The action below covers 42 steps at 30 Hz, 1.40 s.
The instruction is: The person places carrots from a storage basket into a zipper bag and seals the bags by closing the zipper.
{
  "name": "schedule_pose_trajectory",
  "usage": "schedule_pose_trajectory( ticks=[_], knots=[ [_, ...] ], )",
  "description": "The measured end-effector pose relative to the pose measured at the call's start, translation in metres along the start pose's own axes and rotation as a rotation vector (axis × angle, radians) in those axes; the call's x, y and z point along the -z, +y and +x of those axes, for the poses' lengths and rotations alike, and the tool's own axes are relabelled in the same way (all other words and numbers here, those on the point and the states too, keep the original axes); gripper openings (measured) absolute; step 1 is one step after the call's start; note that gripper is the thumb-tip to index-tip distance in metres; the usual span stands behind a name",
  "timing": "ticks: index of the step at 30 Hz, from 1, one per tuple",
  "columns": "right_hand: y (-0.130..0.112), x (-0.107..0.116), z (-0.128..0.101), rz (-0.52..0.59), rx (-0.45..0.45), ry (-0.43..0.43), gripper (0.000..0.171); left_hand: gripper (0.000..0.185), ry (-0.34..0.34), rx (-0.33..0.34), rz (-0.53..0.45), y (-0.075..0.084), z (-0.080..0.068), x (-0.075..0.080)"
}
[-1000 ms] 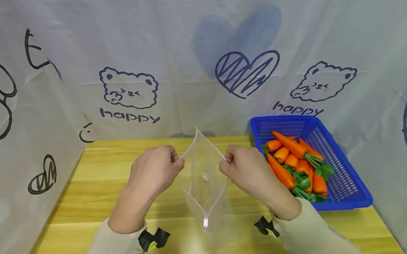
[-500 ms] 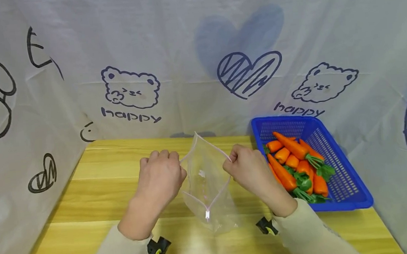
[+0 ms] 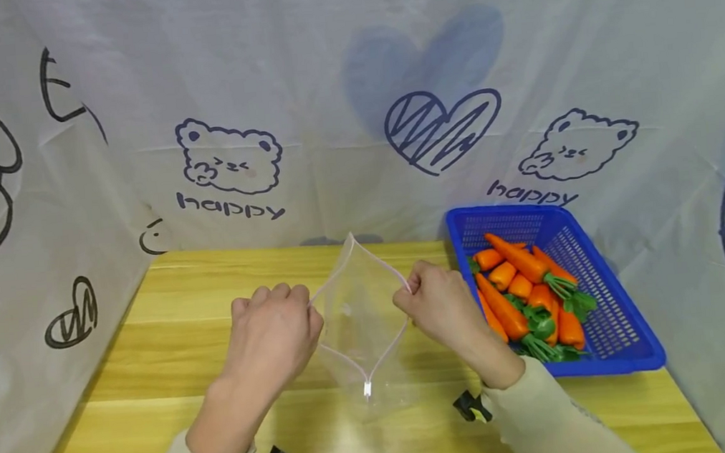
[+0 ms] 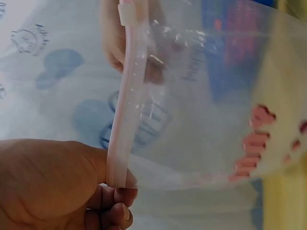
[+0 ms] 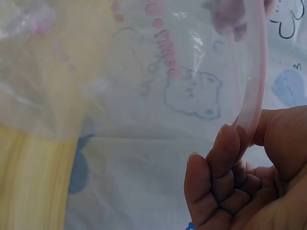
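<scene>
A pale fabric backdrop (image 3: pixel 349 76) printed with navy bears, scribbled hearts and the word "happy" wraps round three sides, and below it runs a yellow wooden table (image 3: pixel 173 358) with a smooth, streaked grain. Coming in from the left, the left hand (image 3: pixel 272 339) sits knuckles up, fingers curled, pinching the left lip of one clear zip bag (image 3: pixel 361 327); the left wrist view shows the thumb pressed against the pink zip strip (image 4: pixel 120 139), with the fingertips (image 4: pixel 120 213) tucked beneath it. The bag is thin, glossy, crinkly film, held just above the middle of the table between the two hands, its mouth pulled into a diamond shape, with a small white slider (image 3: pixel 367 390) at the near corner. Pink printed marks show through the plastic in both wrist views. On to the right hand (image 3: pixel 441 309), which pinches the opposite lip: the right wrist view has the pink strip caught between thumb and curled fingers (image 5: pixel 225 158). Both sleeves are a soft cream knit, and a black and yellow clip shows at each wrist. Far right, one blue plastic basket (image 3: pixel 613 348), rectangular with fine mesh walls, stands on the table just beside the right hand. Inside it lies a heap of carrots (image 3: pixel 523 284), smooth orange cones with leafy green tops; about eight show, though the pile overlaps too much for a sure count.
</scene>
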State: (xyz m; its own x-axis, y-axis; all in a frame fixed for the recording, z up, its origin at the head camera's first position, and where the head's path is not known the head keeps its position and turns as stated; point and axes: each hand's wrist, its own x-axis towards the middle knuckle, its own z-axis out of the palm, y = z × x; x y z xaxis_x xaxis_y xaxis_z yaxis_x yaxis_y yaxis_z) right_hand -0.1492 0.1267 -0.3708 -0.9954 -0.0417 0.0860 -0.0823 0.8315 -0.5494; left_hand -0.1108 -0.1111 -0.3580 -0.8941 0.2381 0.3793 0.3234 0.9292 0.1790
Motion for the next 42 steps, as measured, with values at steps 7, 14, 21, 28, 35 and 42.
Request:
schedule_pose_trajectory(
  ticks=[7,14,21,28,35,42],
  knots=[
    [0.002,-0.002,0.007,0.037,-0.007,-0.036,0.014,0.027,-0.043,0.052,-0.088,0.008,0.015,0.005],
    [0.014,-0.006,0.009,0.049,0.015,-0.035,0.014,0.029,-0.094,0.056,-0.150,0.013,0.028,-0.008],
    [0.012,-0.003,0.003,0.062,0.026,-0.035,0.019,0.027,-0.102,0.076,-0.171,0.017,0.031,-0.012],
    [0.016,0.004,0.001,-0.011,0.017,-0.001,0.015,0.026,-0.068,0.064,-0.068,0.011,0.031,-0.007],
    [0.017,0.005,0.000,-0.023,0.036,0.026,0.017,0.030,-0.034,-0.012,0.002,0.006,0.027,-0.007],
    [0.007,0.005,-0.002,-0.016,0.052,0.072,0.016,0.028,0.086,-0.093,-0.023,0.004,0.026,-0.015]
  ],
)
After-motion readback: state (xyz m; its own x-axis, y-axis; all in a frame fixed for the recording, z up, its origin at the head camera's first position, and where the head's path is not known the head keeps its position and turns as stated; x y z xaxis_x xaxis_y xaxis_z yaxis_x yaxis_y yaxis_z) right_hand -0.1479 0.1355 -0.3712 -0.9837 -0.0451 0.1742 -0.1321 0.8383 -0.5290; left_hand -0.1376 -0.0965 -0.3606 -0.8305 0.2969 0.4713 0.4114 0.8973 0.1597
